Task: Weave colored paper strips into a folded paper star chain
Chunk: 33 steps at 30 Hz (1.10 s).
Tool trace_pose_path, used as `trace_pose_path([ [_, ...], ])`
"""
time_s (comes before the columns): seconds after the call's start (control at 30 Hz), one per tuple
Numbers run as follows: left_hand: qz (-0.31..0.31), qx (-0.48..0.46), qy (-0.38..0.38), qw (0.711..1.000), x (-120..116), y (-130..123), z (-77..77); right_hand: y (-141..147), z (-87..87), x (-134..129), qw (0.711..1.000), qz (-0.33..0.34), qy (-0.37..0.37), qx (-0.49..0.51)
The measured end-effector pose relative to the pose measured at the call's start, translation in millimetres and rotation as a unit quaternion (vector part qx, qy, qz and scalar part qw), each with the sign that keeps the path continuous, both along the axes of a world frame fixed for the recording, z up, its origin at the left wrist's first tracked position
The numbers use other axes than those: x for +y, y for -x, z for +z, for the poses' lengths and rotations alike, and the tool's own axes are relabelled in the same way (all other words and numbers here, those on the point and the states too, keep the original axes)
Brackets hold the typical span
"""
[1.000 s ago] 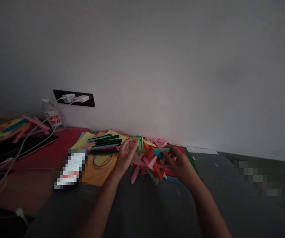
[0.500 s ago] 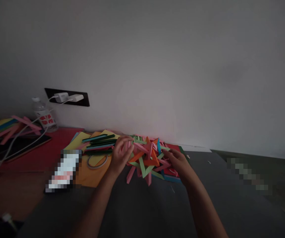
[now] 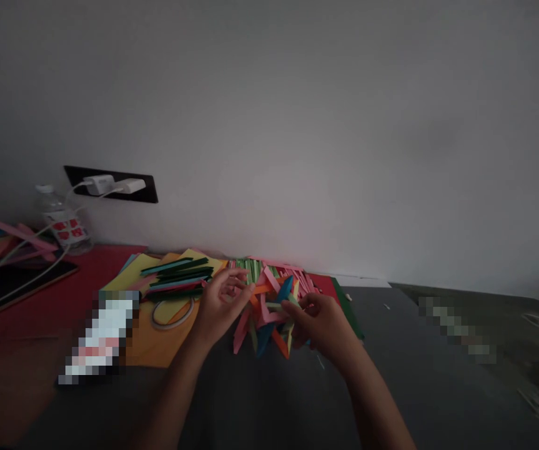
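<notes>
A tangled paper model (image 3: 269, 312) of interlocked pink, orange, blue and green folded strips hangs just above the dark table (image 3: 269, 400), held between both hands. My left hand (image 3: 220, 306) grips its left side with fingers curled around pink and orange strips. My right hand (image 3: 320, 322) pinches its right side, thumb on a pale green strip. Behind the model lies a heap of loose green and pink strips (image 3: 269, 270).
Left of the hands lie orange and yellow paper sheets (image 3: 157, 340), a bundle of dark green strips (image 3: 178, 275), a tape ring (image 3: 170, 312) and a blurred phone (image 3: 98, 340). Further left: a red mat (image 3: 39, 306), a plastic bottle (image 3: 65, 222), chargers in a wall socket (image 3: 110, 185), cables.
The paper model has been turned and drawn closer to me between the hands; the blue strips now sit lower. The view has shifted right, so the table items appear further left.
</notes>
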<state>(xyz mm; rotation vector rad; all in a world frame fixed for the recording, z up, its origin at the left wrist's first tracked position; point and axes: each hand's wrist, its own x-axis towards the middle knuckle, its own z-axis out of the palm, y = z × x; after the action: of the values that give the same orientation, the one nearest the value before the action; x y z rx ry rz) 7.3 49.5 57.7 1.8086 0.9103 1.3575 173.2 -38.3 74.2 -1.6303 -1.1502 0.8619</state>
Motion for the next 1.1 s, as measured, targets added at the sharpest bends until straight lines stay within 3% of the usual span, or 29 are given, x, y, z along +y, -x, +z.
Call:
trace_pose_path([
  [0.17, 0.003, 0.071, -0.045, 0.996, -2.8, -5.0, -6.0, 3.2, 7.9, -11.9, 0.99, 0.002, -0.025, -0.136],
  [0.23, 0.007, 0.082, -0.06, 0.995, -4.8, -8.9, -9.1, 2.1, 11.2, -13.8, 0.97, -0.065, -0.058, -0.226],
  [0.33, 0.004, 0.095, -0.073, 0.993, -10.3, -14.5, -10.3, 3.5, 13.7, -10.3, 0.926, -0.146, -0.173, -0.301],
  [0.4, -0.008, 0.11, -0.083, 0.99, -15.4, -17.7, -8.8, 6.9, 11.8, -4.8, 0.916, -0.096, -0.24, -0.308],
  [0.5, -0.011, 0.124, -0.102, 0.987, -23.6, -21.9, -5.2, 13.1, 5.9, 2.7, 0.915, -0.029, -0.251, -0.315],
  [0.8, 0.102, 0.127, -0.186, 0.969, -35.6, -25.7, -8.9, 29.4, 6.1, 1.1, 0.886, -0.062, -0.281, -0.362],
  [1.1, 0.1, 0.112, -0.221, 0.964, -33.2, -26.3, -14.9, 22.0, -3.6, 8.7, 0.891, -0.059, -0.305, -0.331],
])
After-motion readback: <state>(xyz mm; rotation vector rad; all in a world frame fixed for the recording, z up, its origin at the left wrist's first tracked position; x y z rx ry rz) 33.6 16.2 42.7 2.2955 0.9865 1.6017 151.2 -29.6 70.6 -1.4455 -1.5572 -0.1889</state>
